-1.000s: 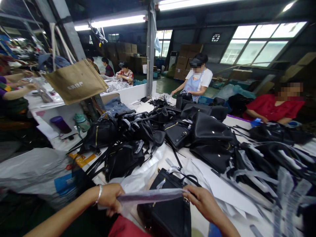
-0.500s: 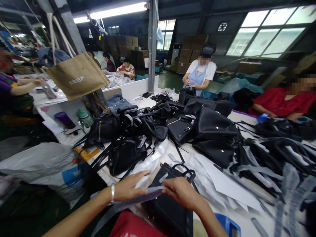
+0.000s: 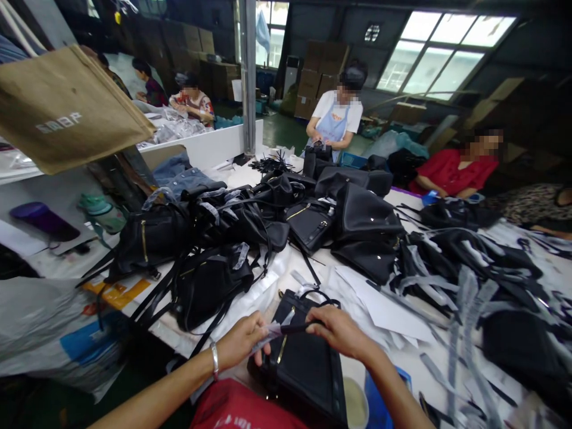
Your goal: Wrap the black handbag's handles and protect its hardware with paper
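A black backpack with gold zippers lies in front of me at the table's near edge. Above it, a black strap is stretched between my hands. My left hand, wearing a silver bangle, is closed on a clear plastic sleeve at the strap's left end. My right hand pinches the strap's other end between thumb and fingers. The backpack's top handle stands up just beyond my right hand. How far the sleeve covers the strap inside my left fist is hidden.
More black backpacks are heaped across the table, with white sheets and loose plastic strips to the right. A blue container sits by my right forearm. Co-workers work across the table.
My left hand has closed, having had its fingers stretched out. The black strap now shows between my hands, where a long plastic strip was. The view has turned right.
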A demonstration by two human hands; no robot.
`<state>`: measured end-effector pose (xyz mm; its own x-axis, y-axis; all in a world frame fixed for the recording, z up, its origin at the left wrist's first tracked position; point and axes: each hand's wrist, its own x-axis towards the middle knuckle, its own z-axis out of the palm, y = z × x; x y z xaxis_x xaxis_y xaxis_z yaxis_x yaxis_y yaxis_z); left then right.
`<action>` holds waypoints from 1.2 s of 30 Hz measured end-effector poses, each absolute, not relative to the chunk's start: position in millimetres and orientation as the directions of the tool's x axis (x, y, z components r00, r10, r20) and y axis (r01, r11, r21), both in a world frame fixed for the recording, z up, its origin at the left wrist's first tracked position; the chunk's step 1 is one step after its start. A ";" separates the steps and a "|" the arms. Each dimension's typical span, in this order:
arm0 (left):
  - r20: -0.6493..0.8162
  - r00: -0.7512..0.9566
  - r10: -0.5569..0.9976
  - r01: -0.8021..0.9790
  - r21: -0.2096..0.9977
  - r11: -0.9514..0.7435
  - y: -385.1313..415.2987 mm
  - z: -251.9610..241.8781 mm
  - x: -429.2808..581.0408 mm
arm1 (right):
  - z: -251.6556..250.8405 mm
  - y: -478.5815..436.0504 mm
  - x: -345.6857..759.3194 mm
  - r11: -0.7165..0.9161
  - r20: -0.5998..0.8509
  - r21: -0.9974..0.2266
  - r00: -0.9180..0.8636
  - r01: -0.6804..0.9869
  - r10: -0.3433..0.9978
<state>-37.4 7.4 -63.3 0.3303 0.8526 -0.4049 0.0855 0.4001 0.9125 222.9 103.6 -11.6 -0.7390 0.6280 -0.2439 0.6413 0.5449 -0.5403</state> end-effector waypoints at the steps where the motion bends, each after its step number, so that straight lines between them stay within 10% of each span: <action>1: -0.407 0.317 0.856 0.116 0.913 0.391 9.4 -63.1 -38.4 | -11.4 105.0 221.2 0.544 -0.248 -0.538 -0.737 0.644 0.628; 13: -0.315 0.299 0.901 0.446 0.881 0.159 40.3 -55.8 -17.2 | -24.4 97.5 179.6 0.550 -0.257 -0.527 -0.738 0.648 0.624; 36: -0.507 0.135 0.851 0.456 0.795 0.401 71.5 -73.6 15.2 | -82.8 140.6 203.6 0.618 -0.017 -0.681 -0.853 0.393 0.522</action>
<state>15.2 71.5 -73.6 0.1353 0.8515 -0.5066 0.4558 0.4005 0.7949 203.6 140.6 -82.8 -0.8526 0.5223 -0.0174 0.3927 0.6184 -0.6808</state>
